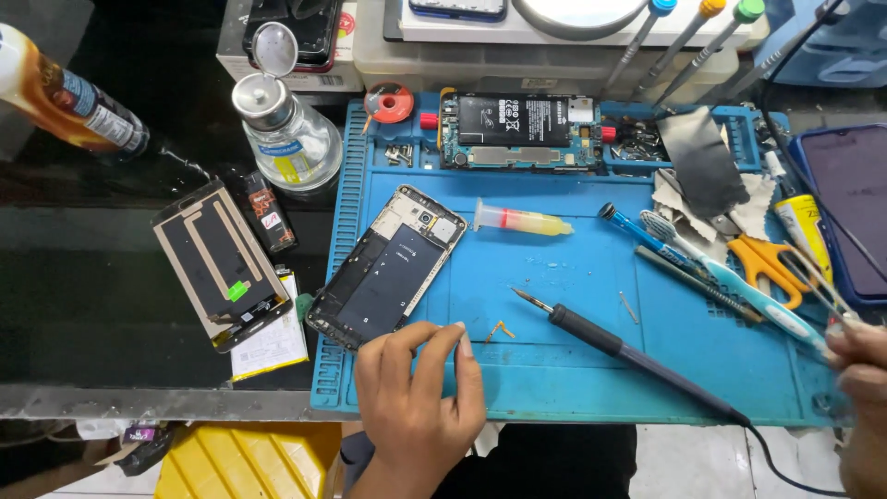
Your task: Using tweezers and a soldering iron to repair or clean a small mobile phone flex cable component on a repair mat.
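I viewed the bench through the head camera. My left hand [416, 393] rested on the near edge of the blue work mat [554, 370], with thumb and forefinger pinched narrowly together; whether anything small sat between them I could not tell. Just above that hand lay the opened phone [386, 268], back cover off, tilted so its top pointed up and to the right, lying on the left part of the mat. The fingertips were just beside the phone's lower end, not touching it as far as I could see.

My right hand [859, 370] appeared only partly at the right edge of the view, its fingers curled near the tips of the tweezers [822, 282]; the grip itself was cut off, so I could not determine what it held.

A soldering iron [628, 356] lay diagonally on the mat between the two hands, tip pointing up-left. A small syringe [522, 220] of yellow paste lay just right of the phone's upper end. A circuit board assembly [522, 129] occupied the mat's top tray. Orange-handled scissors [767, 263] and a toothbrush [730, 277] lay to the right. Left of the mat, a detached screen panel [222, 263] lay on the dark tabletop, with a glass bottle [286, 129] behind it.
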